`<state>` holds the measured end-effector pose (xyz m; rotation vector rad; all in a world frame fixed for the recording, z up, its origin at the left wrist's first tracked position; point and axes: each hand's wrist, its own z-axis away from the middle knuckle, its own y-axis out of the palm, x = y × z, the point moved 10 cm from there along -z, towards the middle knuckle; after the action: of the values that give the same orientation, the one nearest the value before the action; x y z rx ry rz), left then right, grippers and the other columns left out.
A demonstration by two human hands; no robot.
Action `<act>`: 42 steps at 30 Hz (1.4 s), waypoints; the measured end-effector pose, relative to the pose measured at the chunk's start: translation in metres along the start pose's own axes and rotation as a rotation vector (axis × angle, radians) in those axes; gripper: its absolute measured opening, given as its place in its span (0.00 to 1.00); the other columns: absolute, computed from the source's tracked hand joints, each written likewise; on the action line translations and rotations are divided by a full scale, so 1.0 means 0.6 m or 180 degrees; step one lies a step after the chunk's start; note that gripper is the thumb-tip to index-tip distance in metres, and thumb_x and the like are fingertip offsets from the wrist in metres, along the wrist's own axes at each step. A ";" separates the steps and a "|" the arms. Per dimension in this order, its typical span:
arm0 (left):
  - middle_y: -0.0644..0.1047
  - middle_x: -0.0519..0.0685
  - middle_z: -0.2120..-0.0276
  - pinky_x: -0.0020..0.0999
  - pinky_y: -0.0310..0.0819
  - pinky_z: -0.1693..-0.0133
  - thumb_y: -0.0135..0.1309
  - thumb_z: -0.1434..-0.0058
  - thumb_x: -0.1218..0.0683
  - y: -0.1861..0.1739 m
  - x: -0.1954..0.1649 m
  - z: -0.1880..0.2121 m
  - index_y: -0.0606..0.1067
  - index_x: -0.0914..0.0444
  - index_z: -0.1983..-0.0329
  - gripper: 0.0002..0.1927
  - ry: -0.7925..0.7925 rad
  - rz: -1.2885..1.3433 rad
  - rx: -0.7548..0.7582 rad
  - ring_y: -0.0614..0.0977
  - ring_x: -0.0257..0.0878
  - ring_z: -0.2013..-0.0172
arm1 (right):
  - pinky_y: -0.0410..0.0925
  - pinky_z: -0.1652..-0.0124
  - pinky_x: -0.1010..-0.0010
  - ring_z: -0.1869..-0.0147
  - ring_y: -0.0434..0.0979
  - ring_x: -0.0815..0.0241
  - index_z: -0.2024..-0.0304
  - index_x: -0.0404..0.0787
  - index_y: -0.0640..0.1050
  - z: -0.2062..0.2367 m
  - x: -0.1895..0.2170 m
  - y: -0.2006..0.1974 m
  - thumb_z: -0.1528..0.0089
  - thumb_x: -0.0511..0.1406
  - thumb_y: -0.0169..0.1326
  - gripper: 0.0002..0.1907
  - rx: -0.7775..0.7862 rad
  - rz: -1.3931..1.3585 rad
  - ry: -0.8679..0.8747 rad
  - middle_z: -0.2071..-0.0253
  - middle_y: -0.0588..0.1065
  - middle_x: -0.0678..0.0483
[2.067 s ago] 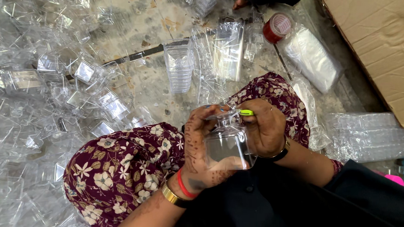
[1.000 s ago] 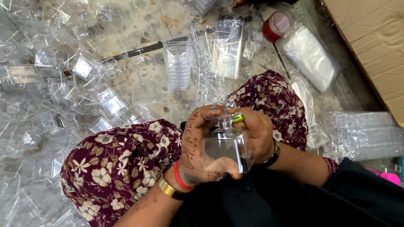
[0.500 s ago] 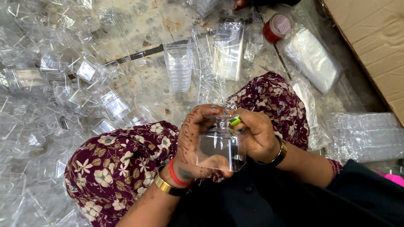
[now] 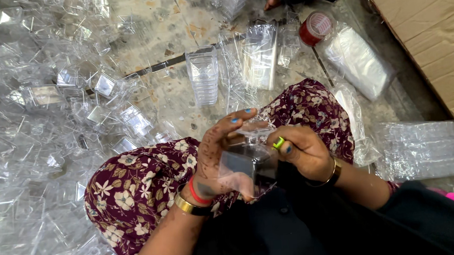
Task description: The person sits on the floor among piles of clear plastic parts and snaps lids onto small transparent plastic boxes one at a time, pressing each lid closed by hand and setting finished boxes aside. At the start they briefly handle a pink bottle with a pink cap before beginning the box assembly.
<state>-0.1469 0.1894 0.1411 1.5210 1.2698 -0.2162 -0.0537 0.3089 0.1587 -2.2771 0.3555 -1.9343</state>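
My left hand [image 4: 215, 156] and my right hand [image 4: 302, 152] meet over my lap, both gripping one small clear plastic container [image 4: 249, 159]. The left palm cups its side with fingers spread upward; the right hand pinches its top edge near a green ring. I sit cross-legged in maroon floral trousers [image 4: 143, 190]. A stack of nested clear containers [image 4: 203, 75] stands upright on the floor just ahead of my knees.
A heap of loose clear containers [image 4: 47, 110] covers the floor at left. Bagged container stacks [image 4: 258, 54] lie ahead, with a red-lidded jar [image 4: 314, 29] and plastic bags [image 4: 357, 60] at right. A cardboard box [image 4: 427, 37] fills the upper right corner. Another person's foot [image 4: 275, 2] shows at the top.
My hands have stayed over my lap turning the clear container; the left hand's fingers have spread open upward and the right hand has shifted along its top edge.
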 end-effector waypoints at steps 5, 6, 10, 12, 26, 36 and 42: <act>0.62 0.60 0.26 0.34 0.78 0.44 0.75 0.51 0.44 0.002 -0.032 0.005 0.65 0.54 0.25 0.50 0.0466 -0.0684 0.0199 0.70 0.43 0.34 | 0.70 0.55 0.68 0.57 0.78 0.59 0.51 0.35 0.75 -0.004 0.073 0.000 0.23 0.46 0.42 0.21 -0.0204 0.0682 -0.0775 0.58 0.77 0.50; 0.62 0.61 0.26 0.31 0.78 0.48 0.75 0.51 0.44 -0.001 -0.032 0.005 0.66 0.55 0.26 0.50 0.0435 -0.0691 0.0170 0.72 0.41 0.37 | 0.70 0.54 0.68 0.55 0.78 0.58 0.50 0.34 0.76 -0.006 0.076 -0.001 0.24 0.45 0.43 0.20 -0.0206 0.0766 -0.0739 0.57 0.77 0.49; 0.66 0.61 0.28 0.27 0.82 0.55 0.75 0.55 0.42 0.004 -0.034 0.002 0.65 0.58 0.27 0.53 0.0393 -0.1124 0.0279 0.75 0.37 0.44 | 0.70 0.50 0.67 0.50 0.77 0.56 0.48 0.35 0.78 -0.015 0.079 -0.002 0.28 0.40 0.48 0.16 -0.0091 0.1083 -0.0678 0.53 0.75 0.47; 0.67 0.63 0.29 0.26 0.82 0.60 0.76 0.60 0.40 0.000 -0.016 0.002 0.65 0.61 0.31 0.55 -0.0059 -0.0995 0.0237 0.82 0.31 0.60 | 0.70 0.50 0.67 0.49 0.77 0.56 0.47 0.35 0.79 -0.021 0.076 -0.004 0.30 0.37 0.51 0.14 0.0025 0.0894 -0.0632 0.52 0.75 0.47; 0.67 0.57 0.32 0.34 0.81 0.50 0.77 0.56 0.46 0.005 -0.011 0.000 0.60 0.58 0.30 0.53 0.0193 -0.0617 -0.0190 0.79 0.37 0.50 | 0.66 0.61 0.76 0.59 0.72 0.63 0.48 0.31 0.79 -0.004 0.109 -0.031 0.31 0.34 0.56 0.13 -0.1347 0.1370 -0.0888 0.59 0.74 0.53; 0.66 0.54 0.35 0.29 0.77 0.54 0.75 0.48 0.44 0.005 -0.004 0.015 0.58 0.59 0.25 0.53 0.0244 -0.0807 -0.0218 0.77 0.37 0.50 | 0.70 0.60 0.70 0.61 0.78 0.59 0.52 0.32 0.77 -0.011 0.105 -0.023 0.26 0.39 0.48 0.14 -0.1304 0.1908 -0.0894 0.58 0.79 0.48; 0.67 0.52 0.35 0.30 0.81 0.49 0.71 0.46 0.44 0.010 -0.012 0.017 0.56 0.57 0.26 0.50 0.0437 -0.1149 -0.0125 0.80 0.38 0.46 | 0.70 0.62 0.69 0.64 0.77 0.58 0.54 0.32 0.77 -0.008 0.097 -0.027 0.26 0.36 0.49 0.12 -0.1491 0.2008 -0.0867 0.61 0.78 0.48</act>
<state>-0.1403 0.1782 0.1457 1.2817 1.6465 -0.3218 -0.0485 0.3092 0.2190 -2.2293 1.4073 -1.2992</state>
